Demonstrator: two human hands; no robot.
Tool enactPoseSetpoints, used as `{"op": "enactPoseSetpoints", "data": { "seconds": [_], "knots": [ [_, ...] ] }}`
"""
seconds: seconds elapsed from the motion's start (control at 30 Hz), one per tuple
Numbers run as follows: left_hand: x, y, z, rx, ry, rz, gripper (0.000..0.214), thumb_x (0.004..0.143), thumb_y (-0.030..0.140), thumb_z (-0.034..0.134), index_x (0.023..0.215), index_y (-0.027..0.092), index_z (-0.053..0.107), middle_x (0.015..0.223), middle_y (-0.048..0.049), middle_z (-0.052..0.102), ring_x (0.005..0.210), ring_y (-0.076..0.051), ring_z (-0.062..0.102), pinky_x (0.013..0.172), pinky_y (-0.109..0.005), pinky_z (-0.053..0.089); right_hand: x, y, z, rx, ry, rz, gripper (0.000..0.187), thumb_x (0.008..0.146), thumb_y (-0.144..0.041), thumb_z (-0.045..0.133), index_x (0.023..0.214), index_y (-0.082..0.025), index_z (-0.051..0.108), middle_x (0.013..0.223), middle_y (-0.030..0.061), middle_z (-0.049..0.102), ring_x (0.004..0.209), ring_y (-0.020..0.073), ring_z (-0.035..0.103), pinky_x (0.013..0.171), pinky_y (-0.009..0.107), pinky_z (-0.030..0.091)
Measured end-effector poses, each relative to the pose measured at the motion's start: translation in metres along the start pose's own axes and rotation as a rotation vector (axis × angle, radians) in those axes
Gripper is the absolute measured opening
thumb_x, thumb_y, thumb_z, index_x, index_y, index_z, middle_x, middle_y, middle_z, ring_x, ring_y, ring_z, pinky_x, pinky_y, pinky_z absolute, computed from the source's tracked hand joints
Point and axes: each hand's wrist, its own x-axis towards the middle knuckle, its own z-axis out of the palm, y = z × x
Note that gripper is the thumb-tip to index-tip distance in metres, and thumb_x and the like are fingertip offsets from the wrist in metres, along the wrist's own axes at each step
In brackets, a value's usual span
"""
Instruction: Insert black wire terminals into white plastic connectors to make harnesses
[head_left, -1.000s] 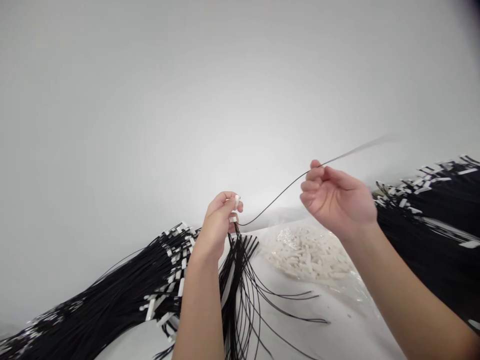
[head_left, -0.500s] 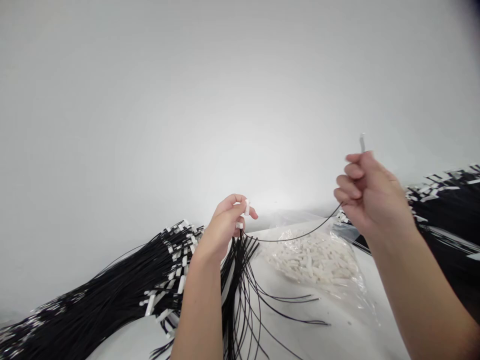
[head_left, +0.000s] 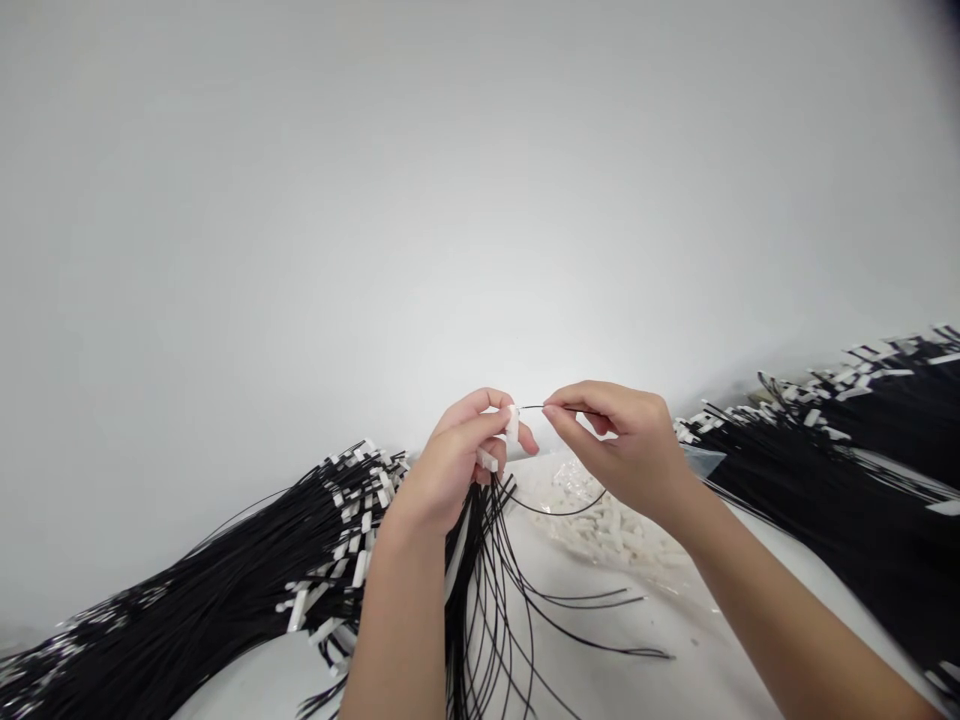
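Between thumb and index finger, my left hand (head_left: 463, 450) pinches a small white plastic connector housing (head_left: 513, 425). A second white connector (head_left: 487, 460) sits lower, against its curled fingers, with black wires (head_left: 474, 560) hanging below that hand. My right hand (head_left: 622, 430) is closed in a pinch on a thin black wire (head_left: 532, 407). The tip of this wire meets the side of the upper housing; how far it enters I cannot tell. The rest of the wire sags in a loop beneath both hands.
A clear plastic bag (head_left: 637, 550) of loose white connectors lies behind and below my right hand. Large bundles of black wires with white connectors spread at the left (head_left: 247, 570) and at the right (head_left: 847, 480). A pale wall (head_left: 480, 200) rises behind.
My right hand has come down and left from its raised position, bringing the wire's end to the housing. My left hand has shifted slightly right, still pinching the housing.
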Motion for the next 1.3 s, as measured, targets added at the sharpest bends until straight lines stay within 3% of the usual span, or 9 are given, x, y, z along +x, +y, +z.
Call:
{"op": "enactPoseSetpoints", "data": {
  "seconds": [0.17, 0.5, 0.97, 1.17, 1.23, 1.3],
  "knots": [
    [0.0, 0.001, 0.001, 0.01, -0.002, -0.007, 0.015, 0.08, 0.033, 0.045, 0.078, 0.019, 0.047, 0.068, -0.0005, 0.058, 0.045, -0.005, 0.037, 0.044, -0.021, 0.019, -0.001, 0.001, -0.001, -0.03, 0.001, -0.006, 0.012, 0.081, -0.024, 0.05, 0.075, -0.02, 0.06, 0.07, -0.001, 0.062, 0.06, 0.0092, 0.049, 0.056, 0.023, 0.035],
    [0.0, 0.001, 0.001, 0.043, -0.016, -0.003, 0.014, 0.08, 0.032, 0.045, 0.076, 0.019, 0.045, 0.065, 0.0002, 0.057, 0.047, -0.005, 0.036, 0.043, -0.02, 0.019, -0.006, 0.008, 0.004, -0.232, 0.019, -0.153, 0.012, 0.082, -0.023, 0.05, 0.077, -0.021, 0.061, 0.068, -0.0023, 0.06, 0.062, 0.0085, 0.05, 0.058, 0.023, 0.036],
    [0.005, -0.001, 0.006, -0.003, 0.016, -0.003, 0.013, 0.079, 0.031, 0.046, 0.075, 0.019, 0.047, 0.068, 0.001, 0.053, 0.046, -0.004, 0.038, 0.042, -0.019, 0.019, -0.008, 0.006, 0.012, -0.28, 0.022, -0.107, 0.013, 0.083, -0.024, 0.049, 0.076, -0.022, 0.06, 0.065, -0.0036, 0.058, 0.06, 0.0079, 0.047, 0.057, 0.022, 0.034],
    [0.012, -0.007, 0.008, -0.1, 0.187, -0.01, 0.016, 0.078, 0.033, 0.05, 0.072, 0.018, 0.046, 0.068, 0.0011, 0.05, 0.044, -0.003, 0.037, 0.039, -0.018, 0.02, -0.005, 0.006, 0.013, -0.385, 0.221, -0.12, 0.012, 0.08, -0.025, 0.053, 0.087, -0.023, 0.062, 0.09, 0.0012, 0.062, 0.085, 0.0167, 0.052, 0.077, 0.032, 0.035],
    [0.014, -0.01, 0.007, -0.147, 0.249, 0.012, 0.017, 0.077, 0.033, 0.049, 0.072, 0.017, 0.045, 0.07, 0.001, 0.05, 0.044, -0.003, 0.037, 0.039, -0.017, 0.023, -0.006, 0.002, 0.011, -0.288, 0.18, -0.128, 0.009, 0.08, -0.024, 0.052, 0.082, -0.022, 0.061, 0.083, 0.0006, 0.062, 0.079, 0.0143, 0.052, 0.074, 0.029, 0.036],
    [0.016, -0.013, 0.005, -0.189, 0.297, 0.027, 0.016, 0.077, 0.031, 0.05, 0.072, 0.017, 0.045, 0.07, 0.0014, 0.049, 0.044, -0.003, 0.036, 0.039, -0.017, 0.024, -0.008, -0.003, 0.009, -0.136, 0.009, -0.107, 0.008, 0.081, -0.024, 0.051, 0.078, -0.021, 0.059, 0.073, -0.002, 0.06, 0.067, 0.0098, 0.051, 0.064, 0.024, 0.037]
  ]
}}
